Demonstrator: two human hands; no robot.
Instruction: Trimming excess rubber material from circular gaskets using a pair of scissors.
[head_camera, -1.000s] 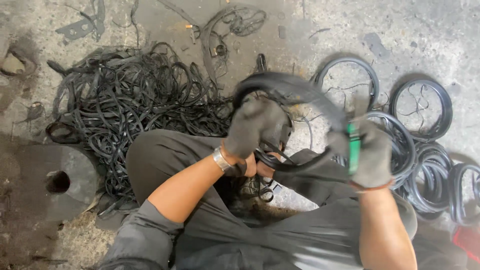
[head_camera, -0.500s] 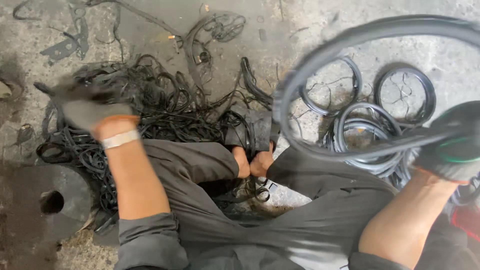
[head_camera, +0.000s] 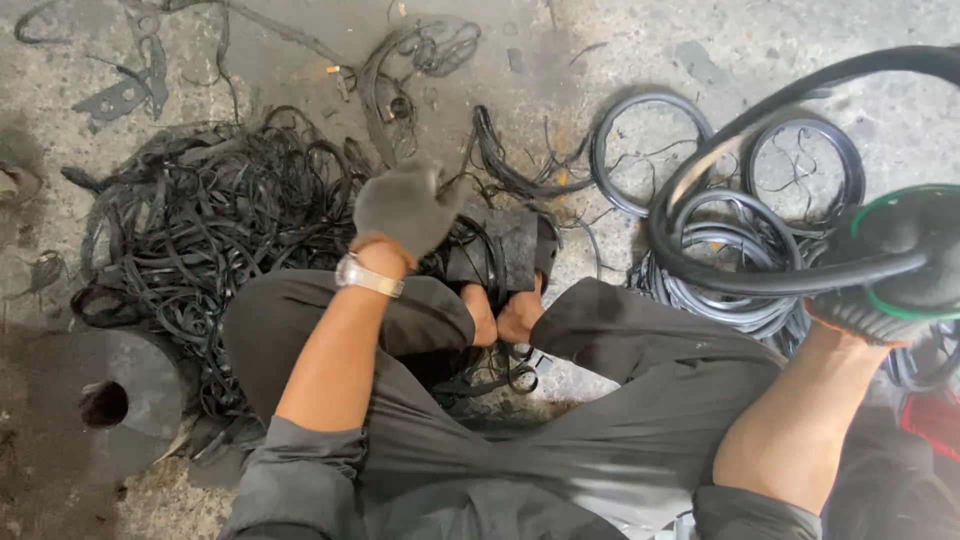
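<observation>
Swinging back inward, the gloved left hand (head_camera: 405, 208) now hovers loosely curled and empty above the tangled rubber strips (head_camera: 200, 230). Right hand (head_camera: 890, 270) grips the black rubber ring (head_camera: 700, 190), which arches up-left from it, well apart from the left.

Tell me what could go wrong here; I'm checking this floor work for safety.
The rubber ring gripped in the gloved right hand is bent under tension and might spring toward the body. The tangled pile of black strips lies against the bare feet and could snag them. The left hand is free above that tangle.
</observation>
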